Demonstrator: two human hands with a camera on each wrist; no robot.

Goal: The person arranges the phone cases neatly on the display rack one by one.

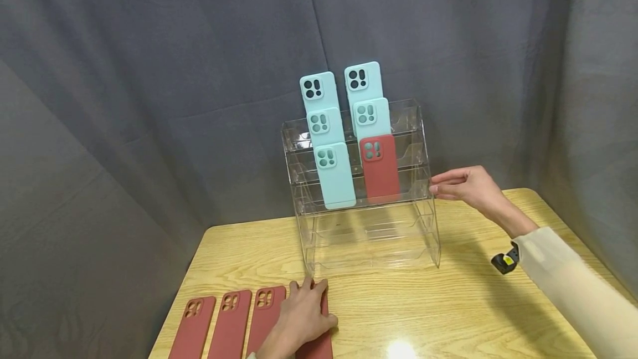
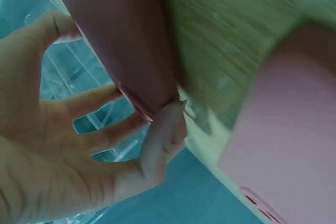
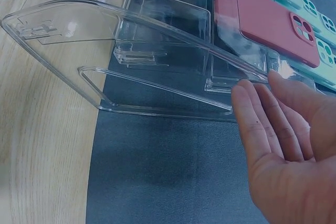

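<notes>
At the front of the table my left hand grips a red phone case, partly hiding it. The left wrist view has the thumb and fingers of this hand around the end and edges of the case. My right hand touches the right side of a clear tiered rack. Its fingers are nearly straight beside the rack's side panel in the right wrist view, the hand low at right. One red case stands at the lower right of the rack's filled tiers.
Several light-blue cases stand in two columns on the rack. Left of my left hand, three red cases lie side by side on the wooden table. A grey curtain hangs behind and at both sides.
</notes>
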